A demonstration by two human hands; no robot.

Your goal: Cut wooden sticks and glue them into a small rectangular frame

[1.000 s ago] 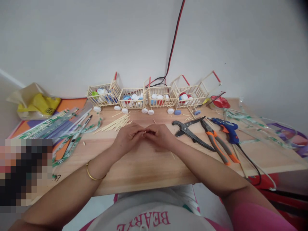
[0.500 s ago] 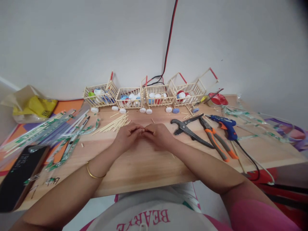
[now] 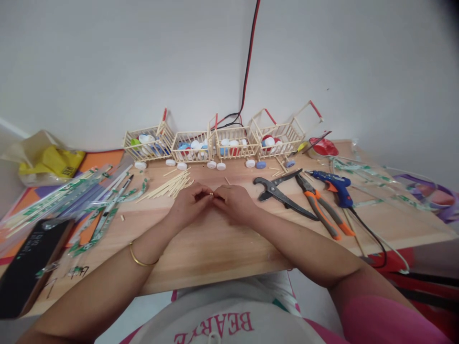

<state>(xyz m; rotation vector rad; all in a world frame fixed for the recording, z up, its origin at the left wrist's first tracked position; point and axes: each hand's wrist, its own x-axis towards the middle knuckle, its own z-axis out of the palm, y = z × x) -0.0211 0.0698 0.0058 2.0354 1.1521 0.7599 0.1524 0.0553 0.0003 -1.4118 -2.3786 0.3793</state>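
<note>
My left hand point(image 3: 188, 203) and my right hand point(image 3: 234, 200) meet over the middle of the wooden table point(image 3: 215, 253). Between their pinched fingertips shows the pale end of a short wooden stick piece point(image 3: 211, 194); the rest of it is hidden by the fingers. Just left of my left hand lies a loose pile of thin wooden sticks point(image 3: 170, 185). One short stick point(image 3: 227, 181) lies behind my right hand. Along the wall stand several miniature stick-built shopping carts point(image 3: 236, 143) with bottle-cap-like wheels, red-topped handles and colored caps inside.
To the right lie dark metal pliers point(image 3: 283, 193), orange-handled pliers point(image 3: 322, 210) and a blue glue gun point(image 3: 335, 184) with its cord. A marker pen point(image 3: 113, 203), plastic-wrapped sticks point(image 3: 53, 196), a black box point(image 3: 30, 263) and a yellow bag point(image 3: 53, 160) occupy the left side.
The hands stay together with fingertips pinched, and the fingers have shifted only slightly around the small piece. The whole view has moved a little.
</note>
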